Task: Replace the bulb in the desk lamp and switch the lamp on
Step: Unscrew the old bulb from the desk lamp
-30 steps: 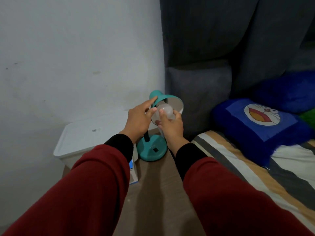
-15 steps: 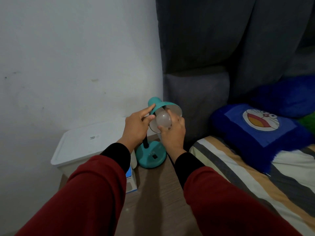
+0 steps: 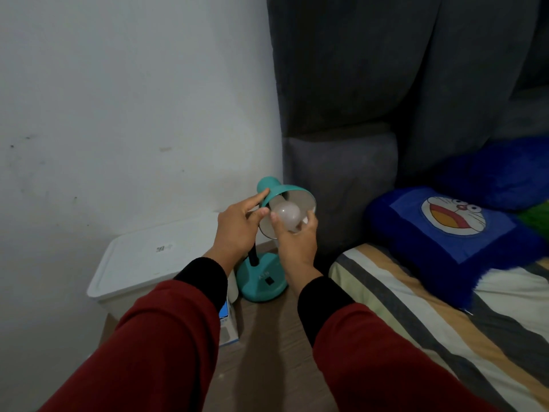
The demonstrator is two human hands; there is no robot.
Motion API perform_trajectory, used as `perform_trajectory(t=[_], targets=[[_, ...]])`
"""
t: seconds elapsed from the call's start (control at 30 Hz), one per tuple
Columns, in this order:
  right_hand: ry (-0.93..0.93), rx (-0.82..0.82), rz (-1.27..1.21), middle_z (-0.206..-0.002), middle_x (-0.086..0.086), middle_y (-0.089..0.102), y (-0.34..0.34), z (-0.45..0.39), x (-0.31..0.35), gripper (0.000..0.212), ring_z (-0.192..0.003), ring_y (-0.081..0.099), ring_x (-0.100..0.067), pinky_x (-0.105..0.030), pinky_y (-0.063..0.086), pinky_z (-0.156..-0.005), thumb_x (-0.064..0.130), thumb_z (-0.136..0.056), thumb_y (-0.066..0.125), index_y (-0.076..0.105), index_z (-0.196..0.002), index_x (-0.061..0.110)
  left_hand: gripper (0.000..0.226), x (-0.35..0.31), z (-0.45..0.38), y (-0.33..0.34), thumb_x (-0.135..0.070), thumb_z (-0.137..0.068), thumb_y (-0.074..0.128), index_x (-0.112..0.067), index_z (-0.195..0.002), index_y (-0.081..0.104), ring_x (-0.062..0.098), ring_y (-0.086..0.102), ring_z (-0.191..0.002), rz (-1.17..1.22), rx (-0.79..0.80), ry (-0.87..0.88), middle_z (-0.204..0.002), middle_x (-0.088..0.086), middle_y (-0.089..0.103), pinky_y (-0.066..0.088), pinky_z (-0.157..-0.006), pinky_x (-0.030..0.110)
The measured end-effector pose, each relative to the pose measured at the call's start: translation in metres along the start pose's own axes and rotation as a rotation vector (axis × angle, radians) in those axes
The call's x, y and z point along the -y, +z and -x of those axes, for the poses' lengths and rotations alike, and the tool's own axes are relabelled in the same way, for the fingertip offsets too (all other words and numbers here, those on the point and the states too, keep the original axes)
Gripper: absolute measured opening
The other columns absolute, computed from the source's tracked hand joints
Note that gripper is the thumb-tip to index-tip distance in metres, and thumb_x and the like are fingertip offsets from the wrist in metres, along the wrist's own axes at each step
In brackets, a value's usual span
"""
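From the head camera I see a teal desk lamp [image 3: 261,281] standing on a wooden surface [image 3: 267,352], its round base carrying a small dark square switch and a black flexible neck rising to a cone-shaped shade [image 3: 292,193] that tilts toward me, pale inside. A frosted white bulb [image 3: 285,215], round and matte (unlit, with a faint pinkish cast), sits at the mouth of the shade. My right hand [image 3: 295,237] reaches up from below the shade, thumb and fingers curled around the bulb. My left hand [image 3: 237,226] steadies the shade from its left side, index finger stretched along the teal cap and thumb pressed to the rim. Whether the bulb's base is seated in the socket I cannot tell; the hand and shade hide it.

Left of the lamp, just beside its base, is a white lidded box [image 3: 148,260] against a pale wall [image 3: 118,99], with a small blue-and-white carton [image 3: 227,319] in front of it. Right of the lamp lies a striped bed cover [image 3: 445,322] with a blue cartoon-face cushion [image 3: 451,227], and dark grey curtains [image 3: 386,69] hang behind.
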State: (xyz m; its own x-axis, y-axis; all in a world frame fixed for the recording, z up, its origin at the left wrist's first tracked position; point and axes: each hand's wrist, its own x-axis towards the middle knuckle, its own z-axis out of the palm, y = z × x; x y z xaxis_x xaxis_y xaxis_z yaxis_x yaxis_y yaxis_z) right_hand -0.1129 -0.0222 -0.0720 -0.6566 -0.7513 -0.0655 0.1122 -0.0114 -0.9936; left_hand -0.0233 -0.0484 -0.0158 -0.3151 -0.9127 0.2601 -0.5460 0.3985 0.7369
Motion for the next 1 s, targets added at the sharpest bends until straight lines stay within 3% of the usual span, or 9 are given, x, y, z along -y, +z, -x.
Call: perform_trajectory(t=[0.1,0.2,0.37,0.47,0.6,0.7,0.8,0.93,1.0], targets=[[0.018,-0.021,-0.040,-0.128,-0.010,0.060,0.0002,-0.0014,-0.0010,0.061,-0.110,0.060,-0.019,-0.026,0.048,-0.090,0.021,-0.079,0.074,0.046,-0.133,0.018,0.041,-0.0005,-0.0002,-0.0007,-0.020,-0.093,0.055,-0.027,-0.133,0.052,0.010,0.052,-0.124,-0.015,-0.007,0.001,-0.140,-0.003,0.053,0.024,-0.087,-0.002],[-0.066,-0.030,0.056,-0.132,-0.008,0.049,-0.0027,-0.0041,-0.0005,0.069,-0.118,0.053,-0.022,-0.030,0.047,-0.096,0.010,-0.077,0.073,0.041,-0.136,0.028,0.041,-0.0012,-0.0002,-0.0020,-0.020,-0.093,0.056,-0.028,-0.133,0.053,0.001,0.053,-0.115,-0.016,0.000,-0.006,-0.140,-0.003,0.053,0.024,-0.087,-0.002],[0.054,0.033,-0.122,-0.137,-0.006,0.049,0.0044,0.0017,0.0016,0.086,-0.119,0.056,-0.023,-0.043,0.049,-0.100,0.045,-0.066,0.074,0.033,-0.141,0.037,0.041,-0.0018,-0.0002,-0.0018,-0.020,-0.093,0.056,-0.027,-0.133,0.053,-0.006,0.045,-0.108,-0.008,0.004,-0.001,-0.140,-0.003,0.053,0.021,-0.085,-0.005],[-0.059,0.015,0.068,-0.135,-0.010,0.047,0.0011,0.0008,0.0030,0.067,-0.121,0.052,-0.024,-0.042,0.046,-0.103,0.029,-0.079,0.071,0.043,-0.139,0.031,0.041,-0.0020,0.0000,-0.0021,-0.021,-0.093,0.056,-0.028,-0.133,0.053,0.000,0.050,-0.118,-0.008,0.004,-0.014,-0.140,-0.004,0.053,0.024,-0.086,-0.002],[-0.044,-0.010,0.001,-0.140,-0.009,0.047,0.0011,0.0006,-0.0004,0.080,-0.125,0.051,-0.022,-0.039,0.044,-0.104,0.033,-0.077,0.074,0.033,-0.144,0.023,0.041,-0.0033,0.0005,-0.0019,-0.020,-0.093,0.056,-0.027,-0.133,0.053,0.007,0.052,-0.122,-0.010,-0.003,-0.019,-0.140,-0.003,0.053,0.024,-0.085,-0.003],[-0.024,-0.032,0.028,-0.131,-0.011,0.057,0.0026,0.0000,-0.0014,0.066,-0.116,0.058,-0.023,-0.038,0.048,-0.100,0.028,-0.075,0.077,0.047,-0.134,0.020,0.041,-0.0046,0.0021,-0.0018,-0.018,-0.093,0.056,-0.026,-0.133,0.053,0.004,0.051,-0.119,0.001,-0.008,-0.017,-0.139,-0.002,0.054,0.024,-0.087,-0.002],[-0.071,-0.023,0.093,-0.132,-0.008,0.047,-0.0022,-0.0046,0.0009,0.069,-0.117,0.052,-0.022,-0.037,0.046,-0.101,0.018,-0.074,0.077,0.045,-0.135,0.027,0.041,-0.0047,0.0023,-0.0023,-0.018,-0.092,0.056,-0.026,-0.133,0.053,0.003,0.051,-0.118,0.003,-0.006,-0.026,-0.139,-0.002,0.054,0.025,-0.088,-0.001],[0.009,0.037,-0.089,-0.129,0.003,0.044,0.0001,-0.0014,0.0038,0.084,-0.117,0.052,-0.018,-0.039,0.048,-0.100,0.043,-0.072,0.075,0.031,-0.142,0.031,0.041,-0.0055,0.0012,-0.0011,-0.018,-0.092,0.056,-0.025,-0.133,0.054,0.009,0.050,-0.127,0.004,-0.002,-0.029,-0.139,-0.003,0.054,0.024,-0.089,0.000],[0.019,0.013,-0.025,-0.133,-0.005,0.051,0.0022,-0.0012,0.0036,0.074,-0.115,0.058,-0.024,-0.044,0.050,-0.098,0.043,-0.075,0.071,0.039,-0.139,0.027,0.041,-0.0056,0.0014,-0.0008,-0.018,-0.092,0.057,-0.026,-0.133,0.054,0.010,0.049,-0.128,0.011,-0.006,-0.033,-0.138,-0.002,0.055,0.026,-0.094,0.005]])
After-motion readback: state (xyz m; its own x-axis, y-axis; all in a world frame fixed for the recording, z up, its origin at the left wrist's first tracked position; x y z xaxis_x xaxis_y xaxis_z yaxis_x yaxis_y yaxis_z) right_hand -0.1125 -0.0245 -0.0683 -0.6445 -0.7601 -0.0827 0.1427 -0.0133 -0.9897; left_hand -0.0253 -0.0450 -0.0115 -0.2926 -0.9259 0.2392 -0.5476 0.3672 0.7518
